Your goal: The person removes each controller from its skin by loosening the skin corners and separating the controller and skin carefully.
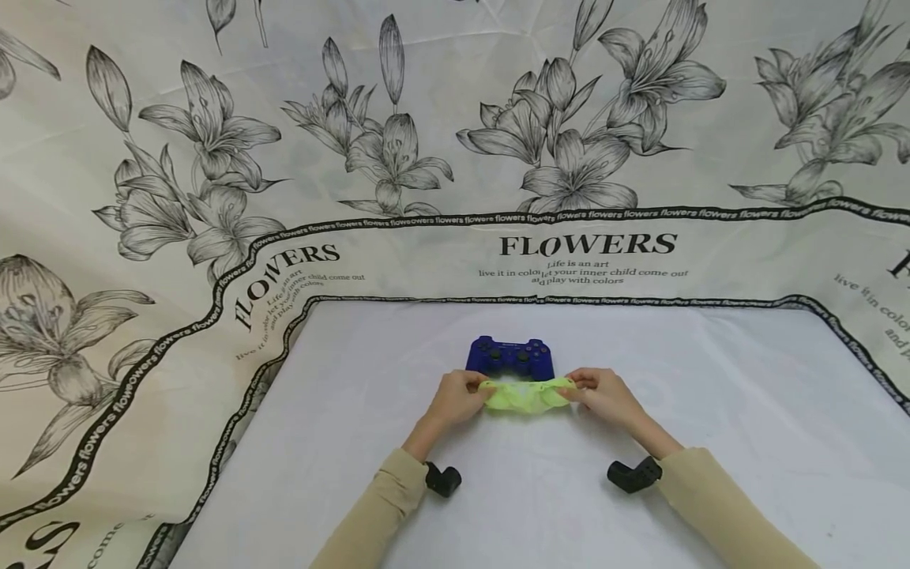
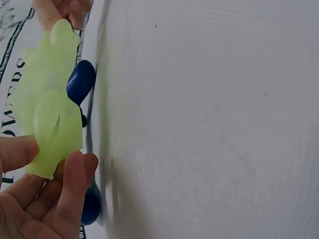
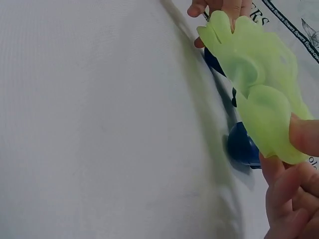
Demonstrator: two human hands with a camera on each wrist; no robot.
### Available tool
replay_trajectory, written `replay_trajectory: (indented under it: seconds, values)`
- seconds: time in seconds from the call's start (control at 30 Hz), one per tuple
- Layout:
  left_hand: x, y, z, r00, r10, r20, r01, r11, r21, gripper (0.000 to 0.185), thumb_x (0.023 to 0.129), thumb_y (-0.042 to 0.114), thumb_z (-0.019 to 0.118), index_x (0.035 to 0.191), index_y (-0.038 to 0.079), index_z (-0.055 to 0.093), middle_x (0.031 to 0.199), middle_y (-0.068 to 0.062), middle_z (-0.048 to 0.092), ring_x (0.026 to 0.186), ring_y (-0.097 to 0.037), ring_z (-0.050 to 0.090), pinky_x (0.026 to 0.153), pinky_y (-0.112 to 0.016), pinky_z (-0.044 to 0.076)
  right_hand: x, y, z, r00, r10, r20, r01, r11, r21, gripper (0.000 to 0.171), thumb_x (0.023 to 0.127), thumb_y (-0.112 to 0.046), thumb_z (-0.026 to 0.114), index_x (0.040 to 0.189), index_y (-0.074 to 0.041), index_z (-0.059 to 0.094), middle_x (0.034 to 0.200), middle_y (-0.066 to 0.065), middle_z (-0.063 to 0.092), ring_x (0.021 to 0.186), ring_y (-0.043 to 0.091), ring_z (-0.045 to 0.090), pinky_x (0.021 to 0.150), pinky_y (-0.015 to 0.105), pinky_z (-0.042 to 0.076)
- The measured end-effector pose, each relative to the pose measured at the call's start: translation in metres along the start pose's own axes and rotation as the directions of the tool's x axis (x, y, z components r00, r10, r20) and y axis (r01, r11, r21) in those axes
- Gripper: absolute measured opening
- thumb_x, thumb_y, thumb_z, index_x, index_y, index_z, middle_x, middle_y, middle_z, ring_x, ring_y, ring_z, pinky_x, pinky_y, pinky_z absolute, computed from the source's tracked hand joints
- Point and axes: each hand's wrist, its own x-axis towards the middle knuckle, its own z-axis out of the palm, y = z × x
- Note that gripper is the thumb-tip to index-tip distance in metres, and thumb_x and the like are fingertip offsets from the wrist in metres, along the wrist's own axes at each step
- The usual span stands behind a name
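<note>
The person holds a yellow-green silicone controller skin stretched between 2 hands, just above the white table cover. The left hand pinches the skin's left end between thumb and fingers, and the right hand pinches its right end in the same way; neither hand is released or idle. The left wrist view shows the thumb and fingers closed on a soft lobe of the skin, and the right wrist view shows the same grip on the opposite lobe.

The skin's long axis runs left to right, from one hand to the other. The blue game controller lies flat on the table cover just beyond the skin, on the far side from the person, with its own long axis also running left to right, so the 2 lie parallel. Its near edge is partly hidden behind the skin. Both hands sit about equally near the controller, one by each grip. A floral printed cloth surrounds the white area.
</note>
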Motion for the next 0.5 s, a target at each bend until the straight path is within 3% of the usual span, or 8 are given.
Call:
replay_trajectory:
  seconds: [0.1, 0.23, 0.4, 0.5]
  values:
    - [-0.0003, -0.0017, -0.0012, 0.995, -0.065, 0.07, 0.07, 0.995, -0.067, 0.028, 0.09, 0.021, 0.066, 0.109, 0.001, 0.07, 0.075, -0.007, 0.069, 0.053, -0.01, 0.058, 0.053, -0.021, 0.047, -0.0019, 0.0017, -0.0002, 0.999, -0.018, 0.038, 0.016, 0.999, 0.038, 0.04, 0.089, -0.023, 0.067, 0.116, 0.006, 0.062, 0.094, 0.012, 0.07, 0.067, 0.013, 0.057, 0.057, 0.025, 0.047]
    - [-0.0006, -0.0043, -0.004, 0.977, -0.12, 0.175, 0.145, 0.979, -0.141, 0.028, 0.091, 0.024, 0.065, 0.107, 0.002, 0.071, 0.079, -0.007, 0.069, 0.053, -0.011, 0.058, 0.054, -0.023, 0.052, -0.005, 0.0049, -0.0016, 0.995, -0.064, 0.071, 0.058, 0.995, 0.08, 0.037, 0.092, -0.021, 0.063, 0.115, 0.008, 0.062, 0.085, 0.008, 0.069, 0.063, 0.01, 0.054, 0.055, 0.023, 0.045]
    - [-0.0009, -0.005, -0.0082, 0.949, -0.141, 0.281, 0.201, 0.96, -0.195, 0.026, 0.092, 0.019, 0.064, 0.109, -0.002, 0.069, 0.084, -0.005, 0.064, 0.058, -0.01, 0.057, 0.058, -0.024, 0.055, -0.0086, 0.0069, -0.0042, 0.989, -0.102, 0.104, 0.088, 0.988, 0.126, 0.032, 0.096, -0.019, 0.057, 0.111, 0.009, 0.064, 0.071, 0.004, 0.062, 0.059, 0.006, 0.049, 0.054, 0.021, 0.041]
    - [-0.0001, -0.005, -0.0093, 0.942, -0.118, 0.313, 0.192, 0.957, -0.216, 0.028, 0.093, 0.016, 0.062, 0.112, -0.004, 0.067, 0.086, -0.005, 0.061, 0.062, -0.009, 0.057, 0.061, -0.025, 0.056, -0.0091, 0.0073, -0.0051, 0.986, -0.121, 0.114, 0.104, 0.983, 0.149, 0.031, 0.098, -0.018, 0.055, 0.11, 0.01, 0.063, 0.069, 0.003, 0.059, 0.059, 0.005, 0.048, 0.053, 0.02, 0.04]
